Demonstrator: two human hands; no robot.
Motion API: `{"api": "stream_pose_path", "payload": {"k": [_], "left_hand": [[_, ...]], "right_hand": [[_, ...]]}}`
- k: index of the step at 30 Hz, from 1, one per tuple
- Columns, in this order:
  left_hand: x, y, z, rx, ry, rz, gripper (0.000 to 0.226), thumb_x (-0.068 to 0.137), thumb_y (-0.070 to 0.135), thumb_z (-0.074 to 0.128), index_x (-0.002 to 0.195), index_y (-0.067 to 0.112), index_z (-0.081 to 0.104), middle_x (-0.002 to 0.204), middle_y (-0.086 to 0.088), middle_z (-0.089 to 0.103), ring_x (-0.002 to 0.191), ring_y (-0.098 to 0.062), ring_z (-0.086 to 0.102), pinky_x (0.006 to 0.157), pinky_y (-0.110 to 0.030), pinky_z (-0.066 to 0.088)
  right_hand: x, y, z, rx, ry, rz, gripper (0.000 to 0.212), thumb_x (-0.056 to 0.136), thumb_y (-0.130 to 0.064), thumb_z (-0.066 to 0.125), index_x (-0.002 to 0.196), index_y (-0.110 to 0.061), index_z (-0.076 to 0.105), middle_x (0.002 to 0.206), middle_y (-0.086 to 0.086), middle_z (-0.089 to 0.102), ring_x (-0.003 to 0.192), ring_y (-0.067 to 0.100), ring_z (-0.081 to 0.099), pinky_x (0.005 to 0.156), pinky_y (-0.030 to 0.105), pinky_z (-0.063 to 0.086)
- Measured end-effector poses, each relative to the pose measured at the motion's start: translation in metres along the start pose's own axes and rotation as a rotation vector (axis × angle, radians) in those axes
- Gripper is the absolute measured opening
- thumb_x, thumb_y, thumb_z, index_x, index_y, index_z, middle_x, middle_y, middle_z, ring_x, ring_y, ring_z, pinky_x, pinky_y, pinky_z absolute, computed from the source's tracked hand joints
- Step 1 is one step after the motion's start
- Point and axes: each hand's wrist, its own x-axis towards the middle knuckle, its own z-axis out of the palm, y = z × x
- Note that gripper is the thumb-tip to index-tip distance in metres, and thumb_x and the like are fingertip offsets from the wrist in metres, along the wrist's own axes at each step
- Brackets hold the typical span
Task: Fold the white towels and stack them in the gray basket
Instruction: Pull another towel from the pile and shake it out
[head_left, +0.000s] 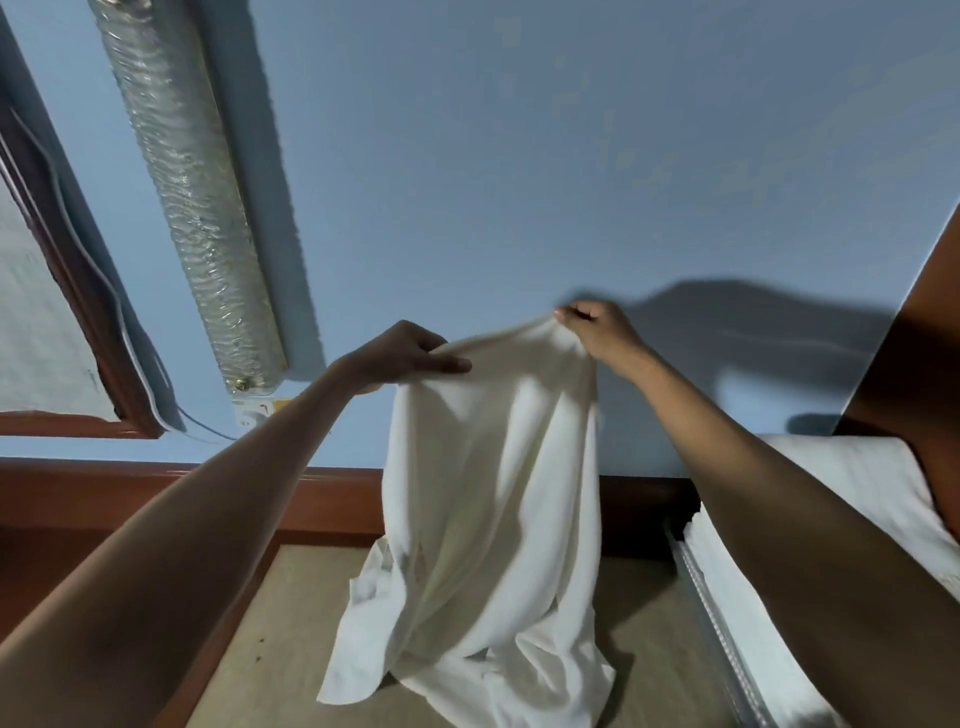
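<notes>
White towel (488, 467) hangs lifted before me, lower hem trailing on beige tabletop (649, 654). Left hand (410, 353) pinches bunched top edge; right hand (592, 327) pinches far corner. My worry: grips sit close together, cloth sags creased, so fold may come out uneven. Hem could drag. Gray basket (712, 639) beside right forearm; arm could nudge stacked towels (857, 478).

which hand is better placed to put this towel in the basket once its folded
The right hand, probably. Both hands pinch the towel at its top edge, but the basket rim lies beside the right arm; the left hand must cross over.
</notes>
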Motion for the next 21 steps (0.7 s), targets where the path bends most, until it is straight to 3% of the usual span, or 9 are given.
{"api": "stream_pose_path", "payload": {"k": [3, 7, 10, 14, 18, 21], "left_hand": [[0.001, 0.011, -0.018, 0.127, 0.069, 0.016, 0.057, 0.082, 0.046, 0.084, 0.062, 0.009, 0.046, 0.066, -0.002, 0.028, 0.059, -0.013, 0.026, 0.052, -0.027, 0.017], [0.004, 0.012, -0.046, 0.211, 0.189, -0.021, 0.062, 0.079, 0.046, 0.086, 0.068, -0.006, 0.054, 0.063, -0.003, 0.028, 0.056, -0.012, 0.025, 0.05, -0.025, 0.018], [0.007, 0.012, -0.059, 0.226, 0.295, -0.045, 0.056, 0.076, 0.046, 0.088, 0.063, 0.0, 0.059, 0.059, -0.003, 0.033, 0.054, -0.012, 0.03, 0.053, -0.028, 0.023], [0.009, 0.011, -0.072, 0.167, 0.404, -0.036, 0.058, 0.075, 0.041, 0.089, 0.054, 0.009, 0.047, 0.053, 0.002, 0.031, 0.051, -0.011, 0.03, 0.054, -0.03, 0.022], [0.007, 0.01, -0.08, 0.051, 0.41, -0.006, 0.031, 0.078, 0.036, 0.088, 0.065, 0.014, 0.072, 0.053, 0.005, 0.047, 0.052, -0.008, 0.046, 0.054, -0.024, 0.039], [0.005, 0.023, -0.078, -0.036, 0.314, -0.031, 0.023, 0.082, 0.034, 0.086, 0.075, 0.015, 0.076, 0.059, 0.006, 0.05, 0.055, -0.007, 0.047, 0.054, -0.02, 0.043]], "right_hand": [[0.01, 0.006, -0.01, -0.051, 0.123, 0.035, 0.039, 0.099, -0.028, 0.063, 0.066, -0.01, 0.054, 0.061, 0.001, 0.044, 0.06, 0.009, 0.039, 0.059, 0.032, 0.028], [0.014, 0.003, -0.022, -0.057, 0.235, 0.028, 0.046, 0.097, -0.031, 0.067, 0.058, -0.014, 0.048, 0.057, -0.001, 0.046, 0.056, 0.003, 0.04, 0.054, 0.025, 0.032], [0.014, -0.004, -0.025, -0.046, 0.327, -0.044, 0.05, 0.096, -0.028, 0.068, 0.054, -0.02, 0.043, 0.058, 0.001, 0.042, 0.062, 0.012, 0.042, 0.057, 0.029, 0.031], [0.017, -0.009, -0.034, -0.013, 0.378, -0.09, 0.047, 0.094, -0.028, 0.07, 0.054, -0.024, 0.045, 0.056, -0.003, 0.046, 0.066, 0.011, 0.046, 0.059, 0.026, 0.034], [0.028, -0.009, -0.042, -0.021, 0.443, -0.113, 0.047, 0.094, -0.026, 0.069, 0.055, -0.017, 0.044, 0.06, 0.005, 0.044, 0.067, 0.016, 0.045, 0.06, 0.031, 0.03], [0.04, -0.006, -0.04, -0.205, 0.363, -0.03, 0.043, 0.094, -0.028, 0.068, 0.057, -0.015, 0.049, 0.063, 0.008, 0.053, 0.073, 0.021, 0.056, 0.063, 0.031, 0.034]]}}
